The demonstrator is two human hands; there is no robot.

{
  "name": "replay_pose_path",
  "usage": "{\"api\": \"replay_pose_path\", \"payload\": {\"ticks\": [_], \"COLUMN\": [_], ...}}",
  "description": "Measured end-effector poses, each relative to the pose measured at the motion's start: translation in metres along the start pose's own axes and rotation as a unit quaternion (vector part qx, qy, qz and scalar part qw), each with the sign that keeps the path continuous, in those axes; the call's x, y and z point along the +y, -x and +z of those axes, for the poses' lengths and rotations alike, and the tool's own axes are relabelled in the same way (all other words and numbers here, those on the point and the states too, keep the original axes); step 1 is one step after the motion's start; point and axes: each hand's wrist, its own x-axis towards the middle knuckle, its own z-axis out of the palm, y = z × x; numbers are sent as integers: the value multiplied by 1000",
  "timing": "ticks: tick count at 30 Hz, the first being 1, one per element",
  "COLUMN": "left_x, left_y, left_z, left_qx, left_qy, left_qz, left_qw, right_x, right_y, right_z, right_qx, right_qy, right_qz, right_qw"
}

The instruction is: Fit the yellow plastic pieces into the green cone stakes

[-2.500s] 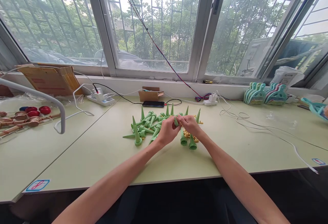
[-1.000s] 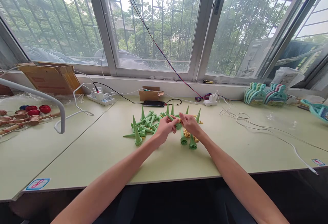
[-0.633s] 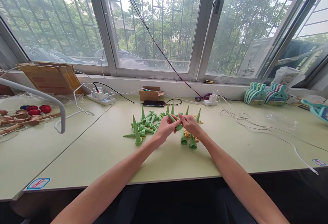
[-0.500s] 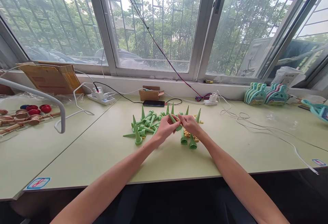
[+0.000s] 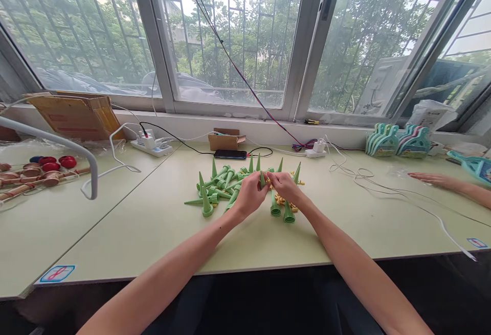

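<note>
Over the middle of the table, my left hand [image 5: 251, 193] is closed around a green plastic spike [image 5: 262, 179], its tip pointing up. Right beside it, my right hand [image 5: 284, 185] is pinched close to the spike; whatever lies between its fingertips is hidden. A heap of similar green spikes [image 5: 220, 184] spreads to the left, some lying, some upright on wide round bases. Below my right hand, two more spikes [image 5: 289, 213] rest with their hollow ends towards me. Small yellow pieces [image 5: 291, 206] lie partly covered by that hand and wrist.
Behind the heap are a black phone [image 5: 230, 154] and a small open carton [image 5: 224, 140]. Loose white cables [image 5: 364, 174] cross the right side. Another person's hand [image 5: 433, 179] rests at the far right. Wooden toys with red balls [image 5: 49, 165] lie left, beyond a grey curved tube [image 5: 86, 158].
My left hand has turned the green spike from slanting to nearly upright, while my right hand stays almost still. Another person's hand has come in from the right edge.
</note>
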Motion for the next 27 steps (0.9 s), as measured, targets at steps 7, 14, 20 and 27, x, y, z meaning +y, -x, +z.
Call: {"api": "replay_pose_path", "payload": {"ticks": [7,14,20,27], "left_x": [1,-2,-2,-4], "left_y": [0,-3,-5,-7], "left_z": [-2,0,-3,-4], "left_qx": [-4,13,-20,-30], "left_qy": [-37,28,192,310], "left_qz": [46,-54,-166,-238], "left_qw": [998,998,967,920], "right_x": [-3,0,-4,-6], "right_y": [0,-1,0,0], "right_z": [-1,1,-1,-1], "right_qx": [4,38,54,51], "right_qy": [7,3,-12,-8], "right_qz": [2,24,26,-3], "right_qw": [1000,999,998,999]}}
